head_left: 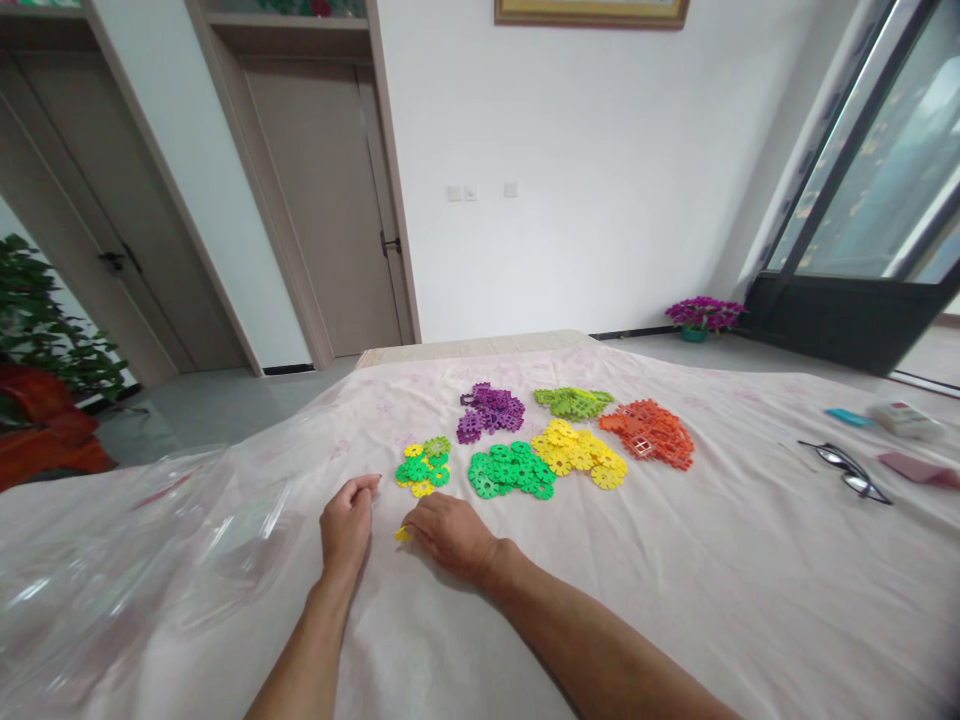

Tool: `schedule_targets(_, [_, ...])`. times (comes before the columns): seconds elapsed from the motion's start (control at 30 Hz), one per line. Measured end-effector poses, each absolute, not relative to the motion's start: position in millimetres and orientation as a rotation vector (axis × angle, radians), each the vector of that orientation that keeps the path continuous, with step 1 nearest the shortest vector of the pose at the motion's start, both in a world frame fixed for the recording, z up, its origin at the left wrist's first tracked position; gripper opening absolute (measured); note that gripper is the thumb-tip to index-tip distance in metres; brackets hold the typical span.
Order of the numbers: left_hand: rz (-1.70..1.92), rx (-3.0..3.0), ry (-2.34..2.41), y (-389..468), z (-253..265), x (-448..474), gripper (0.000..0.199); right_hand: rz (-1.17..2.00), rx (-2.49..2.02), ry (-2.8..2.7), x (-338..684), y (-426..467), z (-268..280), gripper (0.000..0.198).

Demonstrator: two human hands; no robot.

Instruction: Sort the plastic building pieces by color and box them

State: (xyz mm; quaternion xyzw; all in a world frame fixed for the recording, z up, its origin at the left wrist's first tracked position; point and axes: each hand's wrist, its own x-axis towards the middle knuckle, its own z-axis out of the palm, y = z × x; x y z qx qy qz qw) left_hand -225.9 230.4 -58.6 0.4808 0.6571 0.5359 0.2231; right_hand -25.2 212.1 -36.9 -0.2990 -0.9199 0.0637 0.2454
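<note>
My right hand [450, 532] is closed, its fingertips on a yellow snowflake disc [403, 534] just above or at the cloth. My left hand [347, 518] rests to the left with its fingers curled together; whatever they may hold is hidden. Just beyond both hands lies a small mixed cluster of green and yellow snowflake discs [422, 468]. To its right is a pile of green discs [511, 471], then a pile of yellow discs [581, 452]. Behind these sit purple square-edged pieces [491, 411], light green pieces [573, 402] and orange-red pieces [651, 434].
A pale patterned cloth [720, 600] covers the table. Clear plastic bags [150, 560] spread over its left side. Eyeglasses [847, 470], a blue item [849, 417], a white box-like item [906, 420] and a dull red case [916, 468] lie at the right.
</note>
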Motion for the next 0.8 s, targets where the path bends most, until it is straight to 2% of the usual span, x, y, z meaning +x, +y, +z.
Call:
schedule_targets(0.17, [1.493,1.318,1.795,232,-62,-228,0.03,0.117,-1.141,-2.072,9,238,-39,0.025])
schedule_targets(0.53, [1.479,1.328,1.803,231,-62,-227,0.03,-0.257,-1.535,-1.233,130,286,-36,0.036])
schedule_targets(0.67, [1.45,1.365,1.837,230,-60,-227,0.03,-0.333,-1.558,-1.204,131,285,-35,0.034])
schedule_targets(0.8, [1.447,1.359,1.831,230,-60,-226,0.03,-0.249,-1.406,-1.512,93,272,-30,0.031])
